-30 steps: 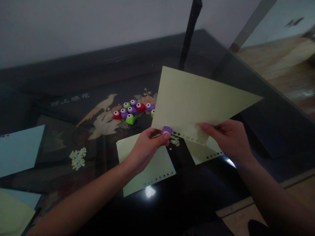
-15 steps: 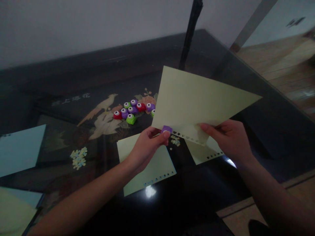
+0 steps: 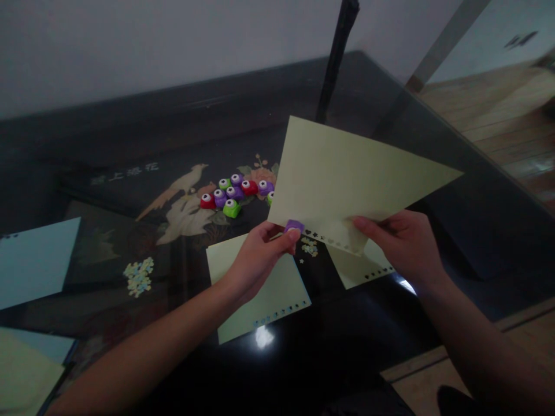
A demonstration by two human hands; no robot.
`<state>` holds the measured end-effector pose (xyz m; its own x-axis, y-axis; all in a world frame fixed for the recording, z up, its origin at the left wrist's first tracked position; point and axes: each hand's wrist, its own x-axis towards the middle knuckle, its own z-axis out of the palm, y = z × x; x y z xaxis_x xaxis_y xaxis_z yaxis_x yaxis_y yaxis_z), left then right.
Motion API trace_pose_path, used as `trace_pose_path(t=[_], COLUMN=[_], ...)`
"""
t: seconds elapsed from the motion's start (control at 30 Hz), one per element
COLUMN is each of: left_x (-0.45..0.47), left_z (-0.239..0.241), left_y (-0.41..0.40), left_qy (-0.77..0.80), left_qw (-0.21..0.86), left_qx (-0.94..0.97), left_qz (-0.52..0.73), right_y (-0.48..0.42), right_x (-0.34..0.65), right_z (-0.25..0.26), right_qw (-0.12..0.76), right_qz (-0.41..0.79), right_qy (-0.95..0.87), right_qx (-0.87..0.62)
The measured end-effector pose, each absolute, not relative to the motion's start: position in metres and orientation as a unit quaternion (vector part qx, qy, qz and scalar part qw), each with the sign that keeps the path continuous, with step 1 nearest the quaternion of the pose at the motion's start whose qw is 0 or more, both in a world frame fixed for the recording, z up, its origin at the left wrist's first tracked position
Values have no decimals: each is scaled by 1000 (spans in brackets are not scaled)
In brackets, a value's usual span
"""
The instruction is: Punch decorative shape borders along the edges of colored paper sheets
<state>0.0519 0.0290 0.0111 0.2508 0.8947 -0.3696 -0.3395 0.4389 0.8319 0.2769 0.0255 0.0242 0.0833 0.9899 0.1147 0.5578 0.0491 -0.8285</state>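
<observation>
My left hand [image 3: 269, 254] is closed on a small purple craft punch [image 3: 294, 226], its thumb pressing on the punch's white button. The punch sits at the lower left corner of a pale yellow sheet of paper [image 3: 347, 167]. Along that lower edge runs a row of punched shapes, among them a heart and a star. My right hand [image 3: 401, 242] pinches the same sheet near its lower right, thumb on top and fingers hidden behind. Beneath the sheet, a small pile of punched-out paper pieces [image 3: 309, 247] lies on the dark table.
Several red, purple and green punches [image 3: 232, 193] stand behind my left hand. Two punched yellow sheets, one left [image 3: 260, 294] and one right [image 3: 353, 271], lie below my hands. Farther left are paper cutouts [image 3: 139, 277], a blue sheet [image 3: 34, 266] and stacked paper [image 3: 26, 370].
Hardly anything differs: both hands keep hold of the sheet and the punch in the same place. The view has shifted very slightly.
</observation>
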Motion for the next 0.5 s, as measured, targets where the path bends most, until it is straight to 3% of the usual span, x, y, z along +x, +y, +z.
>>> trace_pose_path(t=[0.5], left_x=[51], left_z=[9], left_y=[29], left_qy=[451], left_qw=[705], left_qx=[345], left_qz=[425], right_y=[26], right_x=[276], right_z=[25], right_qw=[370], right_qz=[275], right_qy=[-625], right_qx=[-630])
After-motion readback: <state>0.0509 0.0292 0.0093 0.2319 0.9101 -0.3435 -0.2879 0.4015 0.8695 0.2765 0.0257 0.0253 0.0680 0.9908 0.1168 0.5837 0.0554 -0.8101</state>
